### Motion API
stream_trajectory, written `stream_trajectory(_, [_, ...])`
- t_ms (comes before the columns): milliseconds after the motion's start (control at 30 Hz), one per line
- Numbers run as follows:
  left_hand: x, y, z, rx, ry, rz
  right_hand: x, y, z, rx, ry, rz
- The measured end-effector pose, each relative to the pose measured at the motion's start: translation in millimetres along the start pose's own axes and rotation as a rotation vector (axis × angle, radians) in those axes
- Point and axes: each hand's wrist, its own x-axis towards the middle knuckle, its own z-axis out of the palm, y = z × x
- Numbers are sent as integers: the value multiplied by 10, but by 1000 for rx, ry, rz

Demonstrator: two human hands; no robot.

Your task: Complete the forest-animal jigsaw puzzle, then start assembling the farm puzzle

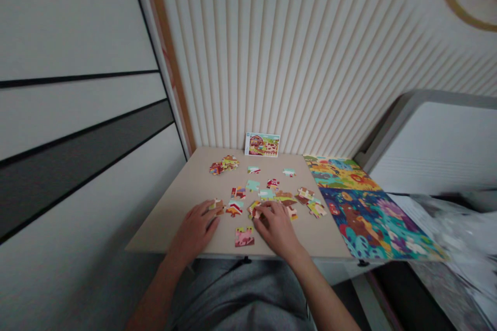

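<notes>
On the beige table, my left hand (pixel 197 227) lies at the left with thumb and fingers apart, its fingertips at a brown puzzle piece (pixel 219 207). My right hand (pixel 276 225) reaches over a cluster of pieces, its fingers bent down on a yellow-green piece (pixel 251 210); what its fingertips grip is too small to tell. Between the hands are a red-and-white piece (pixel 234 208) and, nearer the front edge, a pink piece (pixel 244 238). Light blue pieces (pixel 252 185) and a red barn piece (pixel 273 183) lie farther back.
A picture card (pixel 262 145) leans at the back against a ribbed wall. A pile of pieces (pixel 225 164) sits back left, and more pieces (pixel 316 208) lie right. Two colourful finished puzzles (pixel 373 222) cover the right side, beside clear plastic bags (pixel 458 222).
</notes>
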Motion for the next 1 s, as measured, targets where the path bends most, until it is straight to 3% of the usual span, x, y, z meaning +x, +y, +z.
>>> stream_trajectory(133, [1, -21, 10, -8, 1, 5, -5, 152, -144, -68, 122, 123])
stream_trajectory(333, [5, -36, 16, -7, 3, -1, -25, 529, -392, -139, 181, 240])
stream_trajectory(533, [0, -62, 34, 4, 7, 13, -115, 796, -491, -184, 48, 205])
stream_trajectory(667, [-4, -79, 44, 6, 8, 12, -314, 1006, -616, -354, 120, 329])
stream_trajectory(767, [-5, -81, 42, 4, 5, 17, -491, 1145, -702, -474, 103, 421])
stream_trajectory(1000, [-1, -84, 58, 10, -2, 7, -647, 1270, -704, -449, 35, 458])
